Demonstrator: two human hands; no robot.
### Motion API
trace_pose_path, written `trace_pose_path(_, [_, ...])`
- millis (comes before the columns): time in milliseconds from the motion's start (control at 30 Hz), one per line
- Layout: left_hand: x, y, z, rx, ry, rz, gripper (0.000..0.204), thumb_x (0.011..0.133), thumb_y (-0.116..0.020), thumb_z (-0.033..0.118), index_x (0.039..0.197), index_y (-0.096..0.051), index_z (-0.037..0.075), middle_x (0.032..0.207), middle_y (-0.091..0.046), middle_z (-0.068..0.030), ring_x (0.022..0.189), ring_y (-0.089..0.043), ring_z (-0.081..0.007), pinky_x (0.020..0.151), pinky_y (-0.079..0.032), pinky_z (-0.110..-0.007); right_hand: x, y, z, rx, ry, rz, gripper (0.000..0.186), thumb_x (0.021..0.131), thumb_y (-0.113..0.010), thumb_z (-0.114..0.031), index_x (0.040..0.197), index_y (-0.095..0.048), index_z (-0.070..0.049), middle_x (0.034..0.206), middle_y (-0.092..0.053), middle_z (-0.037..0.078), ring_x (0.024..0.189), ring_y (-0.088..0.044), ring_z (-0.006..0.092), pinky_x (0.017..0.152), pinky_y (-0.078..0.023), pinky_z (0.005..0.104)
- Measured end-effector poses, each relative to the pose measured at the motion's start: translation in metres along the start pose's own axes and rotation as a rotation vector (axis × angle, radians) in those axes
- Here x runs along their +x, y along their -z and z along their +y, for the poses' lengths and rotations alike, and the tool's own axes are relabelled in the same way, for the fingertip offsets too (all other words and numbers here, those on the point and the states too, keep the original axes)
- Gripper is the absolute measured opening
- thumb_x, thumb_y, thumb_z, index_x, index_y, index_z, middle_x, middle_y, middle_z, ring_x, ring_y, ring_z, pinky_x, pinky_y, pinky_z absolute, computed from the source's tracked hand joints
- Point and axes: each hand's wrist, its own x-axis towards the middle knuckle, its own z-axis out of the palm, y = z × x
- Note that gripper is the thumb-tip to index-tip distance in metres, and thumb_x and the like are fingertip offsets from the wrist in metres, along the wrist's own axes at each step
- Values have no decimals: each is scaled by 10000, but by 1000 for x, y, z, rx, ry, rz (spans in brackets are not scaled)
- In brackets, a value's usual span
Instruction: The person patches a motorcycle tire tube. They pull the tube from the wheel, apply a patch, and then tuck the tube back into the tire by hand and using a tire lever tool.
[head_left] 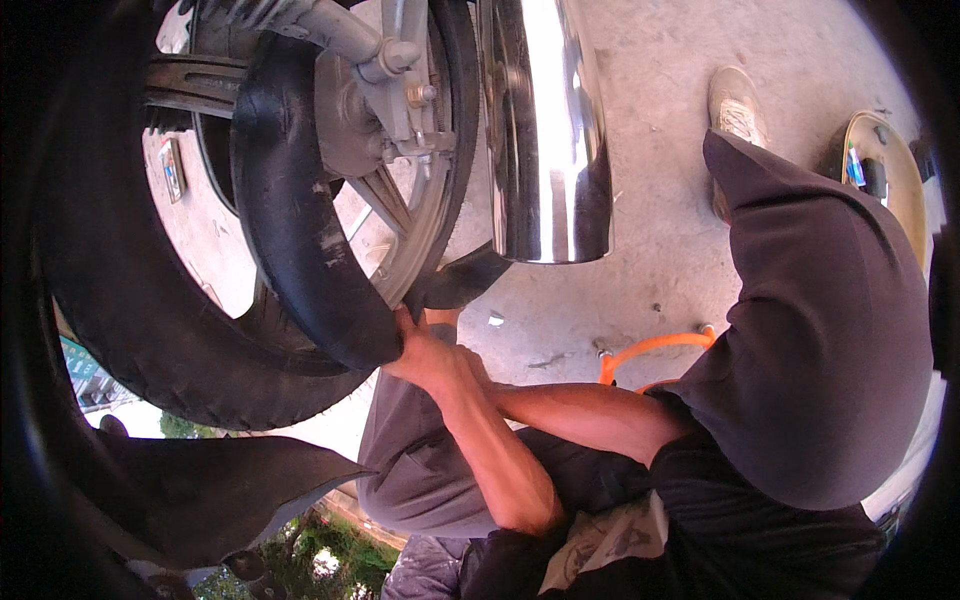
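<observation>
Concrete floor [650, 200]: pale and scuffed, spread beneath the motorcycle wheel [415, 245]
Tyre [90, 260]: large black ring, hung left of the wheel, apparently off it
Inner tube [320, 240]: smooth black curve, drooped between the tyre and the wheel
Left hand [428, 358]: at the wheel's lower edge, thumb against the tube's bottom end; fingers hidden, so whether they pinched it could not be told
Right hand [472, 364]: below the wheel, mostly behind the left; hold could not be told
Progress: seemingly partway, tyre and tube both looking loose, neither seated on the wheel

Blk tube [298, 218], prob. inner, curved, nr wheel [413, 238]
</observation>
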Motion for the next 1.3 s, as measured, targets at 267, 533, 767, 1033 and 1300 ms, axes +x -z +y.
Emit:
trace_pose_path(267, [6,14,-3,-107,66,-76,337,931,-646,51,1166,-527,-160,1068,-633,-184,864,-684,-305,744,-596,-336,-14,11,99,-562,129,-30,422,888,-598,-338,1117,-569,16,704,-663,234,752,-673,440,695,-529,522])
trace_pose_path(533, [-12,27,54,544,99,-261,337,941,-653,240,901,-702,-91,713,-702,-137,625,-681,-210,623,-553,-324,-34,71,49,-656,552,136,333,978,-508,-313,1066,-564,3,821,-674,264,770,-669,440,699,-507,555])
trace_pose_path(767, [8,51,44,970,-234,-283,610,952,-523,513,647,-729,27,580,-680,-94,645,-691,-339,674,-526,-459,-63,108,-42,-927,182,-230,458,1000,-478,-400,1075,-624,27,1037,-666,292,1029,-632,451,887,-492,517])
trace_pose_path(1033, [9,55,52,978,-285,-378,569,978,-481,483,707,-727,48,589,-687,-58,684,-708,-295,680,-527,-435,-73,112,-32,-1005,201,-145,511,1001,-474,-427,1103,-620,51,1125,-640,298,1122,-598,423,934,-458,491])
trace_pose_path(1300, [9,67,57,920,-382,-416,541,978,-476,469,741,-732,56,621,-699,-61,733,-710,-323,734,-530,-453,-81,122,-31,-1032,246,-141,503,1000,-489,-432,1105,-624,41,1021,-667,268,1005,-638,407,863,-468,477])
